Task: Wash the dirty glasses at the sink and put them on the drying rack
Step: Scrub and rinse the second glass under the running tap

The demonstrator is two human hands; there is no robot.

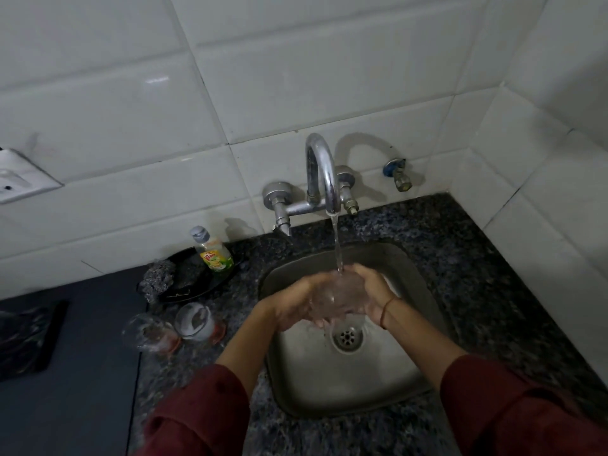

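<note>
Over the steel sink (388, 383) I hold a clear glass (337, 296) under the running water from the chrome tap (324, 172). My left hand (296, 307) grips the glass from the left and my right hand (371, 291) grips it from the right. The stream falls onto the glass between my hands. Two more glasses stand on the counter left of the sink: one with soapy foam (195, 322) and a clear one with a reddish base (149, 334).
A dish soap bottle (214, 251) and a steel scrubber (158, 278) sit on a black dish (194, 284) behind the glasses. A dark mat (72, 373) covers the counter at left. Speckled granite (493, 291) surrounds the sink; tiled walls close the back and right.
</note>
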